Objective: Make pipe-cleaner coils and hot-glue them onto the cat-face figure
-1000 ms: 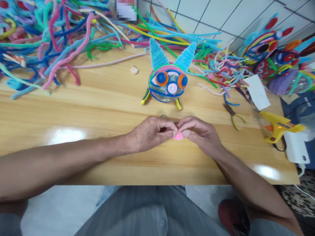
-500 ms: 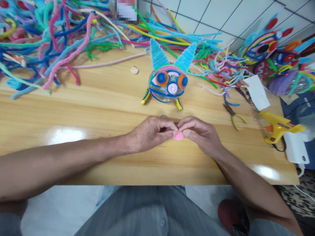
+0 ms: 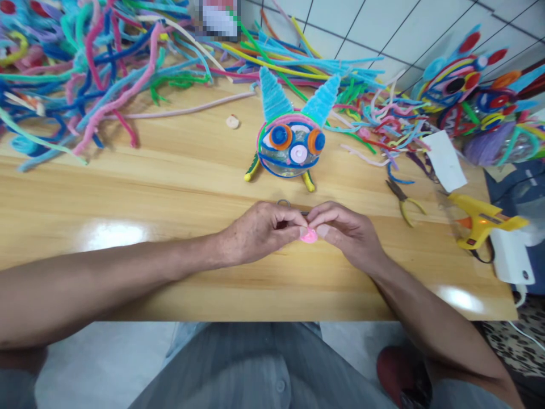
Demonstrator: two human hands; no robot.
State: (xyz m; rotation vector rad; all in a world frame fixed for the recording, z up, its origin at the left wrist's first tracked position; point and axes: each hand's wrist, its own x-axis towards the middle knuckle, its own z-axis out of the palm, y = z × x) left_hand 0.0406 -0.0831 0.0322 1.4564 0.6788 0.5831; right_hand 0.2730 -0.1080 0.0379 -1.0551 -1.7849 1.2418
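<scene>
Between my two hands is a small pink coil (image 3: 309,236), which looks like rolled pipe cleaner. My left hand (image 3: 266,232) pinches its left edge with thumb and fingertips; my right hand (image 3: 347,232) pinches the right edge. Partly hidden behind the fingers lies a metal tool with a ring handle (image 3: 283,203), probably scissors. Just beyond my hands stands a pipe-cleaner animal figure (image 3: 292,149) with tall blue ears, blue-and-orange round eyes, a pale pink coiled nose and yellow-green legs.
Pipe cleaners (image 3: 106,74) in many colours are heaped at the back left. Cut scraps (image 3: 392,122) lie at the back right. To the right are pliers (image 3: 404,201), a yellow glue gun (image 3: 485,218), a white paper (image 3: 445,160) and other finished figures (image 3: 453,85). A small beige disc (image 3: 232,121) sits behind.
</scene>
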